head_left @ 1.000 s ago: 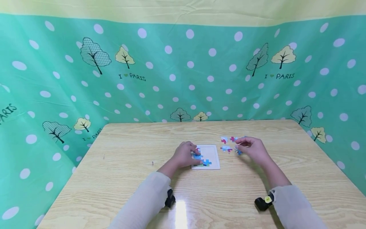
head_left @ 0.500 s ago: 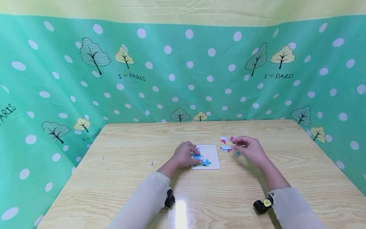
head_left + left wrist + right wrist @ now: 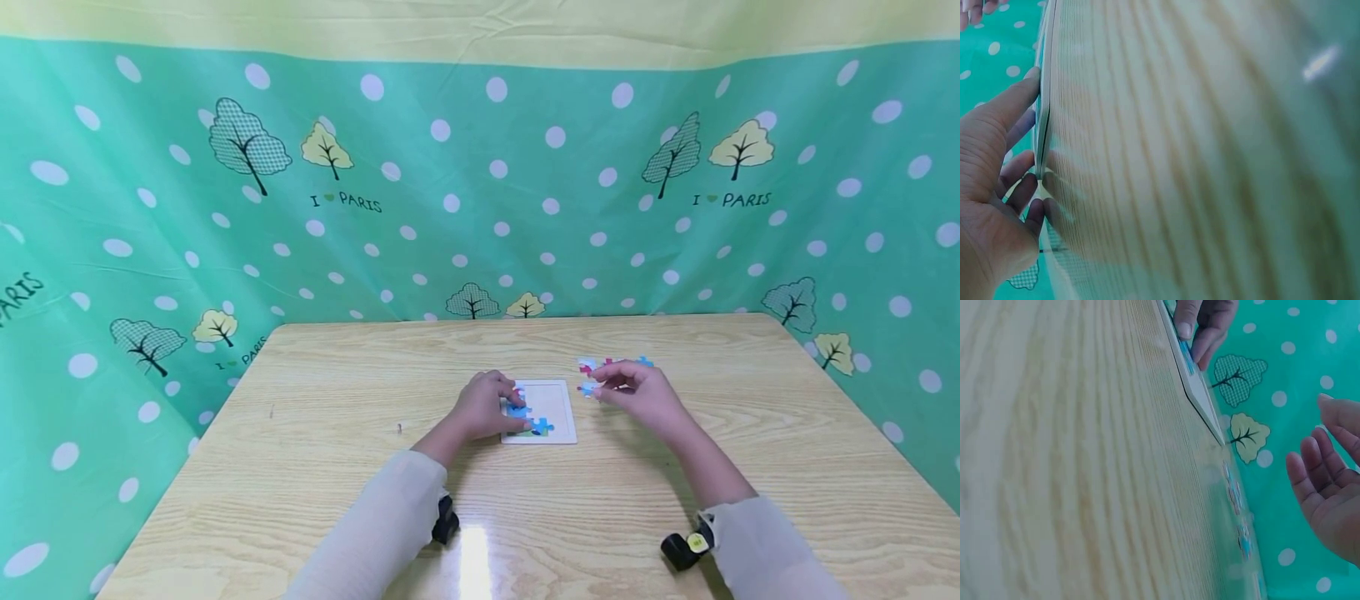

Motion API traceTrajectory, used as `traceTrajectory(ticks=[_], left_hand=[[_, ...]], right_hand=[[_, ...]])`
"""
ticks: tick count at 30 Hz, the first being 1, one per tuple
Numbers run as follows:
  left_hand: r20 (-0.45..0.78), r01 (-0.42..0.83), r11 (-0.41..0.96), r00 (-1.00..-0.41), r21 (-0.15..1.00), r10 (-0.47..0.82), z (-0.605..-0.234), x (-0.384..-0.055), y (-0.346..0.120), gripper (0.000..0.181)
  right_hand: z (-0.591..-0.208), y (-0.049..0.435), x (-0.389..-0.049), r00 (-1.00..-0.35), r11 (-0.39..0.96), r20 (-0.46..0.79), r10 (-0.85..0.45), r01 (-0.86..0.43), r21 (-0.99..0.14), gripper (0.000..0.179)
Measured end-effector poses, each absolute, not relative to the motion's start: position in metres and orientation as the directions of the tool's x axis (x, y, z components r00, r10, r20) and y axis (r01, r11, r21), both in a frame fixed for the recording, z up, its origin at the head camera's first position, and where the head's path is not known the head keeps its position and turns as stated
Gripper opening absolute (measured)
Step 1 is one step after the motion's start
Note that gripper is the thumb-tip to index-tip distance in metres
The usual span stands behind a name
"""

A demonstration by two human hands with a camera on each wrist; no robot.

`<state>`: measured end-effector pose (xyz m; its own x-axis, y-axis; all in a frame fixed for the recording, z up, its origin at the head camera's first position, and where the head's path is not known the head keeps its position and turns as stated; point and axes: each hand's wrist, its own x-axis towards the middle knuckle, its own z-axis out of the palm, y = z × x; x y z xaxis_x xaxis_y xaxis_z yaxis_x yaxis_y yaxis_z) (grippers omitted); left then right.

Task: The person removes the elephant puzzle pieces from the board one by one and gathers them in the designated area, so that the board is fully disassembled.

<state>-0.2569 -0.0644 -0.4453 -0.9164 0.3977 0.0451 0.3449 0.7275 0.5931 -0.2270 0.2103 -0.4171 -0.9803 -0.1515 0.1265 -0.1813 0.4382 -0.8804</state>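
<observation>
My left hand (image 3: 480,407) rests over the left side of a white square puzzle tray (image 3: 561,408). Its thumb and fingers touch the blue jigsaw pieces (image 3: 540,427) laid along the tray's left and lower parts. To the right of the tray, my right hand (image 3: 643,398) hovers with bent fingers over loose jigsaw pieces. The thumb tip is right at a blue and pink piece (image 3: 587,389), partly hidden by the hand. In the right wrist view the right hand (image 3: 1332,481) has loosely curved fingers, and no piece shows between them.
Behind the right hand lie a white and red piece (image 3: 587,366), a red one (image 3: 608,362) and a blue one (image 3: 645,361). A tiny dark speck (image 3: 400,428) marks the wooden table (image 3: 337,500) at left. A green dotted curtain (image 3: 420,200) rises behind.
My right hand has moved left over the loose pieces, toward the tray, uncovering the blue piece at the far right. The left hand has stayed on the tray.
</observation>
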Motion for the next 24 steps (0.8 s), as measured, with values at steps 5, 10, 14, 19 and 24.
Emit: traceTrajectory(ticks=[5, 10, 14, 19, 24], left_hand=[[0.045, 0.345, 0.729, -0.916, 0.591, 0.398, -0.445, -0.257, -0.064, 0.024], [0.046, 0.345, 0.726, -0.916, 0.595, 0.398, -0.444, -0.255, -0.065, 0.024], [0.045, 0.344, 0.723, -0.916, 0.599, 0.399, -0.443, -0.254, -0.065, 0.024], [0.062, 0.36, 0.722, -0.912, 0.591, 0.404, -0.443, -0.254, -0.064, 0.026], [0.063, 0.362, 0.719, -0.911, 0.594, 0.407, -0.443, -0.255, -0.065, 0.026]], right_hand=[[-0.415, 0.203, -0.224, -0.976, 0.437, 0.096, -0.197, -0.174, -0.883, 0.031], [-0.417, 0.197, -0.22, -0.966, 0.413, 0.105, -0.235, -0.198, -0.889, 0.031], [-0.419, 0.192, -0.218, -0.96, 0.399, 0.127, -0.25, -0.222, -0.89, 0.029], [-0.422, 0.185, -0.216, -0.95, 0.4, 0.141, -0.278, -0.248, -0.882, 0.027], [-0.423, 0.178, -0.215, -0.942, 0.432, 0.114, -0.314, -0.249, -0.867, 0.028]])
